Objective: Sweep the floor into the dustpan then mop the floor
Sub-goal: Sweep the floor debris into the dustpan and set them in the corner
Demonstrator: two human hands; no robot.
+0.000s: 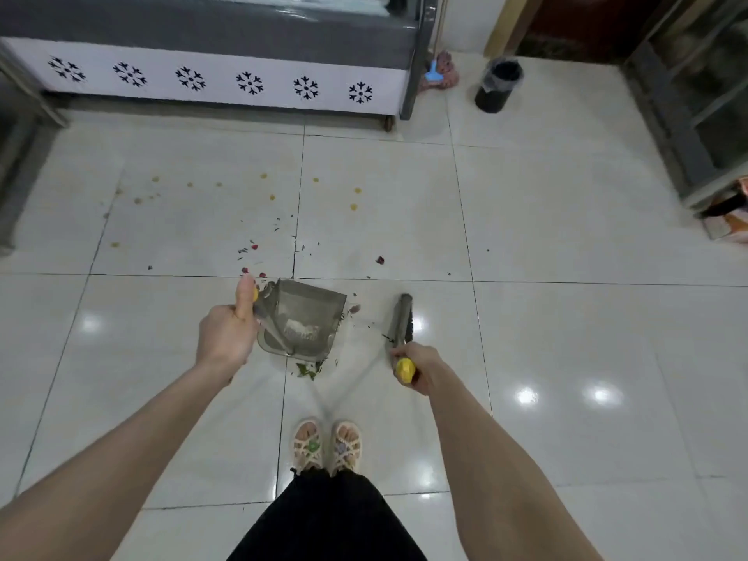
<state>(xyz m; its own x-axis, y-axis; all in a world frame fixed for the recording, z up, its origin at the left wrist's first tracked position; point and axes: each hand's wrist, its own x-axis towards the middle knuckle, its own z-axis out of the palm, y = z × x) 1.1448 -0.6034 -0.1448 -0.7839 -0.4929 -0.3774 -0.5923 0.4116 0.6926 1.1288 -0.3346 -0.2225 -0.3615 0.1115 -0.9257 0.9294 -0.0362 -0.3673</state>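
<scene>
Dustpan (pixel 311 309) mark illegible; L hand (pixel 226 334) grips it.

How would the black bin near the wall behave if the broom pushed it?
The black bin looks tall and narrow, so a push near its top may tip it. It seems to be thin plastic with a loose liner, so it is probably light. On the glossy tiles it would likely slide easily.

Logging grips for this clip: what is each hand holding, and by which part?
Left hand grips the grey plastic dustpan by its long handle, just below the yellow cap. Right hand grips the grey broom by its handle's yellow-capped top end.
</scene>
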